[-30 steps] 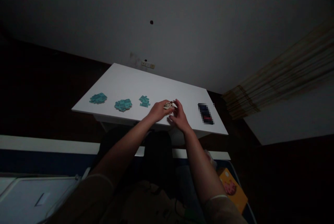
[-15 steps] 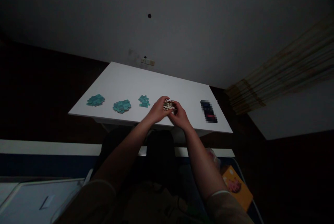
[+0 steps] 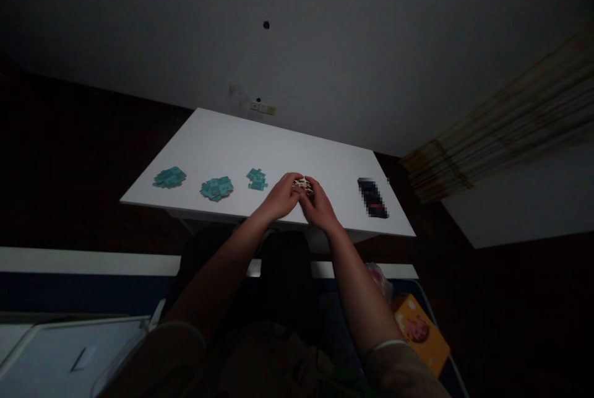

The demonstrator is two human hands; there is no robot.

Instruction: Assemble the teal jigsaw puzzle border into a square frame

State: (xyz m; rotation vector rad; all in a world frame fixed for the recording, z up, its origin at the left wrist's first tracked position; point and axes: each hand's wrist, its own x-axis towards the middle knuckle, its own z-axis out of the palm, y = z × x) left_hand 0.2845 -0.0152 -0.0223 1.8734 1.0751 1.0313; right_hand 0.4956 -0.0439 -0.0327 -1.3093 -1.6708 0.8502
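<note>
My left hand (image 3: 282,195) and my right hand (image 3: 318,205) come together above the near part of the white table (image 3: 260,141). Both are closed around a bunch of jigsaw puzzle pieces (image 3: 302,185), whose pale edges and brown sides show between the fingers; the lower part is hidden by my hands. Left of them lies a small group of teal jigsaw pieces (image 3: 257,179), with tabs visible. Farther left sit a teal pile (image 3: 216,188) and another teal pile (image 3: 169,177), both of flat overlapping pieces.
A dark, pixelated rectangular object (image 3: 372,197) lies at the table's right end. Below right are an orange box (image 3: 424,333) and a clear plastic bag (image 3: 379,280). A wall with a socket strip (image 3: 263,108) stands behind the table; a curtain (image 3: 505,119) hangs at right.
My fingers have closed in over the bunch of puzzle pieces, so less of it shows. The teal piles and other objects stay where they were.
</note>
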